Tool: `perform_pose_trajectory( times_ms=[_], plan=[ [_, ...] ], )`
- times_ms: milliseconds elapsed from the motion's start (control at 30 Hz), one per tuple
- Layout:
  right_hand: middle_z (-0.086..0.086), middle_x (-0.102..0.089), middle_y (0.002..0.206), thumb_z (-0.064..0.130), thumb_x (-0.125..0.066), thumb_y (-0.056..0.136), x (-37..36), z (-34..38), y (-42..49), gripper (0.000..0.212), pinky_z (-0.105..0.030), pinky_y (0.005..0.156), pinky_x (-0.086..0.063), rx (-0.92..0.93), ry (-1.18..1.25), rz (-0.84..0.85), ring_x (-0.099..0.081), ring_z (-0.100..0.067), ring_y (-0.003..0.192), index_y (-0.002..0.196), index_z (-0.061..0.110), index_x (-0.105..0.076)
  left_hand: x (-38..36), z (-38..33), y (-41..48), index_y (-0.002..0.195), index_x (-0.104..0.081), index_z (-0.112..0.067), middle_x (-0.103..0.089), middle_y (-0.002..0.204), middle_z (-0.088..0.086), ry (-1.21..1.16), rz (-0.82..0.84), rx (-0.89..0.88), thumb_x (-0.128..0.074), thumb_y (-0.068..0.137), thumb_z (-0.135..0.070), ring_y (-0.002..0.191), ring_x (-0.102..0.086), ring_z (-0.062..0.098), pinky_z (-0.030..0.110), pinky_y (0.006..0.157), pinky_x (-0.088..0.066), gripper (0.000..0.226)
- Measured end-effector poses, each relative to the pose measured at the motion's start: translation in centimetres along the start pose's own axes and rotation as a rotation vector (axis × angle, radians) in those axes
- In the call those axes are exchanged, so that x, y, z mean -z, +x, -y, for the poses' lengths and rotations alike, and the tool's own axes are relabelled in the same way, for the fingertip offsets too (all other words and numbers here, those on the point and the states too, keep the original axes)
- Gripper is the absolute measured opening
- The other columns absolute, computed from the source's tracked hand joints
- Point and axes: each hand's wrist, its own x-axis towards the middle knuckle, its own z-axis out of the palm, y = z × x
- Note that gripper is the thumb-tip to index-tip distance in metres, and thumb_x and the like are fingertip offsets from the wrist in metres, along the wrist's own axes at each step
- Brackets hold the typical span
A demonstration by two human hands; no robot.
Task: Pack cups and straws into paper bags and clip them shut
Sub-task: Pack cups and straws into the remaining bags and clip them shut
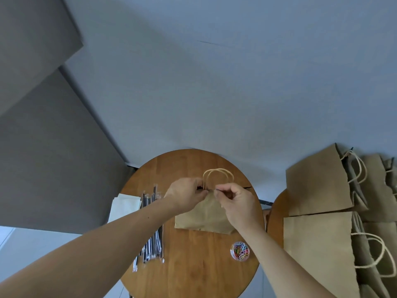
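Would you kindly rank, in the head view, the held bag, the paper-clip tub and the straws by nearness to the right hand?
1. Paper bag, pinched at its top by the right hand.
2. Paper-clip tub, below the hand.
3. Straws, far left of table.

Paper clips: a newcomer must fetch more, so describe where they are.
Start at the round wooden table. On its right side, nearer you than the brown bag, sits a small clear round tub. It alone holds bright multicoloured clips; the straws lie on the left.
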Motion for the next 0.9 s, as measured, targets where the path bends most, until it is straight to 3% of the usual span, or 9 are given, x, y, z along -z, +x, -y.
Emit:
perform_pose_trajectory(
  times_ms=[167, 267, 467, 600, 733, 833, 900],
  plan=[
    [0.006, -0.069, 0.081, 0.013, -0.075, 0.086, -0.5, -0.3, 0.8, 0.015, -0.016, 0.062, -0.05, -0.041, 0.035, 0.002, -0.065, -0.009, 0.071, 0.098, 0.02, -0.068, 0.0, 0.2, 0.1, 0.106, -0.069, -0.032, -0.072, 0.098, -0.011, -0.006, 0.001, -0.011, -0.058, 0.095, -0.037, 0.089, -0.065, 0.013, 0.025, 0.067, -0.044, 0.016],
    [0.01, -0.071, 0.081, 0.013, -0.075, 0.085, -0.4, -0.6, 0.9, 0.011, -0.015, 0.065, -0.051, 0.017, -0.035, 0.0, -0.066, -0.005, 0.075, 0.09, 0.023, -0.072, 0.0, 0.3, 0.2, 0.108, -0.068, -0.032, -0.072, 0.098, -0.011, -0.007, 0.018, -0.01, -0.057, 0.095, -0.037, 0.089, -0.065, 0.012, 0.027, 0.07, -0.049, 0.018],
    [0.005, -0.066, 0.094, 0.012, -0.068, 0.091, -0.3, -0.6, 0.7, 0.017, -0.006, 0.074, -0.045, 0.118, -0.14, 0.001, -0.06, 0.004, 0.09, 0.103, 0.021, -0.075, 0.0, 0.2, 0.3, 0.111, -0.068, -0.035, -0.072, 0.098, -0.013, -0.021, 0.031, -0.018, -0.056, 0.096, -0.037, 0.089, -0.065, 0.01, 0.031, 0.075, -0.054, 0.02],
    [0.007, -0.065, 0.099, 0.013, -0.067, 0.092, -0.3, -0.6, 0.7, 0.022, -0.005, 0.077, -0.045, 0.095, -0.178, 0.011, -0.06, 0.006, 0.088, 0.113, 0.017, -0.07, 0.0, 0.4, 0.3, 0.11, -0.069, -0.032, -0.072, 0.097, -0.011, -0.026, 0.032, -0.017, -0.057, 0.095, -0.036, 0.089, -0.065, 0.011, 0.035, 0.077, -0.055, 0.02],
    [0.013, -0.07, 0.082, 0.01, -0.078, 0.082, -0.4, -0.7, 1.0, 0.01, -0.008, 0.066, -0.048, 0.072, -0.117, -0.099, -0.064, 0.003, 0.077, 0.088, 0.016, -0.073, -0.2, 0.5, 0.4, 0.107, -0.07, -0.034, -0.072, 0.098, -0.013, -0.032, 0.017, -0.016, -0.058, 0.094, -0.037, 0.089, -0.065, 0.01, 0.033, 0.077, -0.054, 0.018],
    [0.014, -0.071, 0.094, 0.005, -0.077, 0.081, -0.6, -0.9, 0.9, 0.01, -0.01, 0.07, -0.05, 0.105, -0.121, -0.097, -0.065, 0.003, 0.085, 0.082, 0.014, -0.073, -0.4, 0.7, 0.4, 0.106, -0.069, -0.033, -0.072, 0.097, -0.013, -0.028, -0.002, -0.023, -0.058, 0.095, -0.037, 0.088, -0.065, 0.01, 0.031, 0.074, -0.053, 0.017],
    [0.014, -0.072, 0.092, 0.004, -0.077, 0.081, -0.6, -1.0, 0.8, 0.01, -0.009, 0.069, -0.05, 0.123, -0.117, -0.092, -0.066, 0.002, 0.083, 0.082, 0.013, -0.074, -0.5, 0.8, 0.3, 0.109, -0.068, -0.033, -0.072, 0.095, -0.012, -0.018, -0.016, -0.032, -0.057, 0.095, -0.037, 0.086, -0.065, 0.01, 0.029, 0.071, -0.051, 0.018]
  ],
)
